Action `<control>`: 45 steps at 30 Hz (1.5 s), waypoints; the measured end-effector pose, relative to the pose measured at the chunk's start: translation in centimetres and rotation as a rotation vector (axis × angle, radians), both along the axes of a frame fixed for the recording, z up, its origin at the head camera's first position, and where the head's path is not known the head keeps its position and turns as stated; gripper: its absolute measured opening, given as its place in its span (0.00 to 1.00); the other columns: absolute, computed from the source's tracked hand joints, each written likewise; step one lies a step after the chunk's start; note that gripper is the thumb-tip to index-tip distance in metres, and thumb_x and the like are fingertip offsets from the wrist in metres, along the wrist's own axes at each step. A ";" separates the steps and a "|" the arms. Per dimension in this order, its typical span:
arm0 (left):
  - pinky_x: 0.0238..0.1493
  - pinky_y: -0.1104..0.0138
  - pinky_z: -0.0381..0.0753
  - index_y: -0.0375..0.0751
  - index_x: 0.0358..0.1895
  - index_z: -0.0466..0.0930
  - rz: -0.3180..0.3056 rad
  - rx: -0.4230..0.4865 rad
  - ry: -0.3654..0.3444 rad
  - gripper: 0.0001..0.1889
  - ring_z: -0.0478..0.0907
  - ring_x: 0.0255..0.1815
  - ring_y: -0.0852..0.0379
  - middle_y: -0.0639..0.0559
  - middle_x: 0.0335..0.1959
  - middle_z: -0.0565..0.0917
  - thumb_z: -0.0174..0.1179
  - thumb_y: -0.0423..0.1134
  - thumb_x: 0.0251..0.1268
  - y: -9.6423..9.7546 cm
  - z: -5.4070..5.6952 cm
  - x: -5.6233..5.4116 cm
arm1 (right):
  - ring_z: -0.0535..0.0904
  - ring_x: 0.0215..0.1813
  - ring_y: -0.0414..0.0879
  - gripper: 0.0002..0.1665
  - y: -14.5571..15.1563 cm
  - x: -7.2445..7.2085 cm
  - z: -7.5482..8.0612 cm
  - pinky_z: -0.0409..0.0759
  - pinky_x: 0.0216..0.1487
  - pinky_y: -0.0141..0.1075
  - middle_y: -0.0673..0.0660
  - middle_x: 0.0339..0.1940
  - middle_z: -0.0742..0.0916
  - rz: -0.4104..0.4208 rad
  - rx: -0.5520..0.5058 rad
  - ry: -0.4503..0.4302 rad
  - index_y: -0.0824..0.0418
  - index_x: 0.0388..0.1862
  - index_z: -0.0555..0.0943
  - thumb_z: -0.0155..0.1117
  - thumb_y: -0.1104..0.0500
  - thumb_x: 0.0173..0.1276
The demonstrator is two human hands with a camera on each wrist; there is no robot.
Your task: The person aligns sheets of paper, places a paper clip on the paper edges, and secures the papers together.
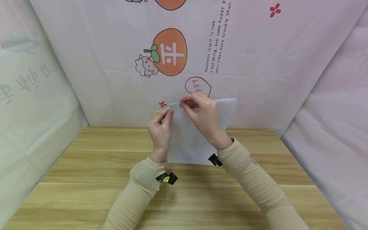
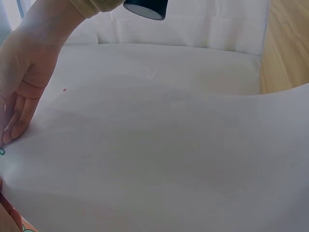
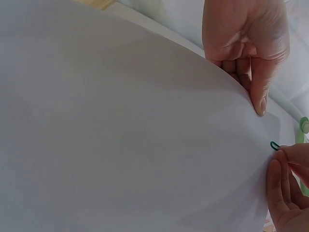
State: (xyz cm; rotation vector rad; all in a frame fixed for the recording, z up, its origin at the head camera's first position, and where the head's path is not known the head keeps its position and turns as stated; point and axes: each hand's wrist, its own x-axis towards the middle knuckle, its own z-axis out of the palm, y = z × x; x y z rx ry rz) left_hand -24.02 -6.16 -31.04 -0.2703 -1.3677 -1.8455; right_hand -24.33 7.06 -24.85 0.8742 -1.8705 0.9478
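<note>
Several sheets of white paper [image 1: 189,140] stand upright between the two hands, above the table. Near the upper left corner, the left hand [image 1: 160,129] pinches the side edge between thumb and fingers. The right hand [image 1: 205,116] reaches across the front of the sheets and pinches a small dark green paper clip [image 3: 274,145] at their top edge. One rounded loop of the clip shows over the paper in the right wrist view; its other end is hidden by the fingertips. In the left wrist view, the paper [image 2: 159,145] fills most of the picture.
Below is a wood-grain table [image 1: 184,198]. A white cloth backdrop [image 1: 115,95] with printed orange fruit and lettering rises behind the paper, and white cloth sides [image 1: 333,105] flank the table. Each wrist carries a small black camera [image 1: 172,178].
</note>
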 end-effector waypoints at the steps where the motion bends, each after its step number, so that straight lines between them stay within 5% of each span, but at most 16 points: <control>1: 0.28 0.77 0.66 0.23 0.38 0.84 -0.002 0.002 0.000 0.10 0.72 0.30 0.66 0.64 0.25 0.78 0.66 0.29 0.56 0.0 0.0 0.0 | 0.83 0.30 0.41 0.04 0.0 0.0 0.0 0.81 0.35 0.28 0.55 0.31 0.86 0.001 -0.001 -0.001 0.62 0.34 0.85 0.67 0.66 0.59; 45: 0.30 0.77 0.69 0.24 0.39 0.84 -0.016 0.013 0.001 0.10 0.73 0.32 0.65 0.62 0.26 0.79 0.66 0.30 0.56 0.1 0.0 0.1 | 0.83 0.31 0.41 0.03 -0.1 0.2 -0.1 0.81 0.36 0.27 0.55 0.31 0.84 -0.009 0.001 0.000 0.62 0.33 0.86 0.68 0.66 0.59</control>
